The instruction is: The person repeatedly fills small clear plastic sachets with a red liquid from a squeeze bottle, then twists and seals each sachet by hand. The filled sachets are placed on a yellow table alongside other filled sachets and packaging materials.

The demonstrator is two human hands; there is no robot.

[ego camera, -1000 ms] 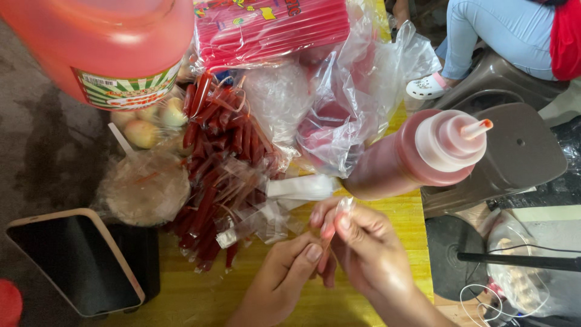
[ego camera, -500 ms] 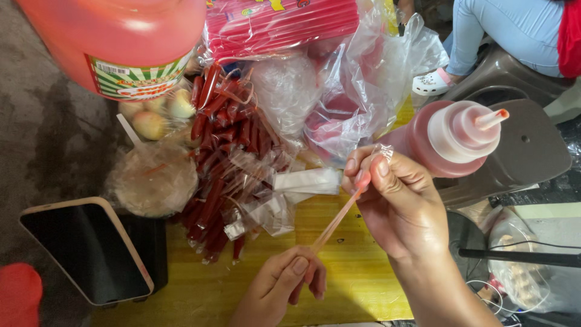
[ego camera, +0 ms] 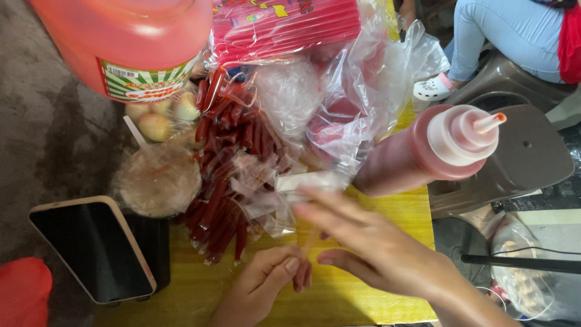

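Left hand point(ego camera: 260, 284) pinches a thin wooden skewer point(ego camera: 308, 245) near the phone point(ego camera: 91, 251). Right hand point(ego camera: 369, 245), fingers extended and blurred, touches it; grasp unclear.

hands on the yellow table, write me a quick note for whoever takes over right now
Left hand: fingers pinch a small red sausage upright over the yellow table.
Right hand: open, blurred, fingers spread above it; a thin stick seems to rise from the sausage beneath them, grip unclear.
Nearby: bagged red sausages at left, sauce bottle lying at right, phone on the left edge.
Done: one sausage out of the bag.
Left: whether the stick is seated cannot be told.
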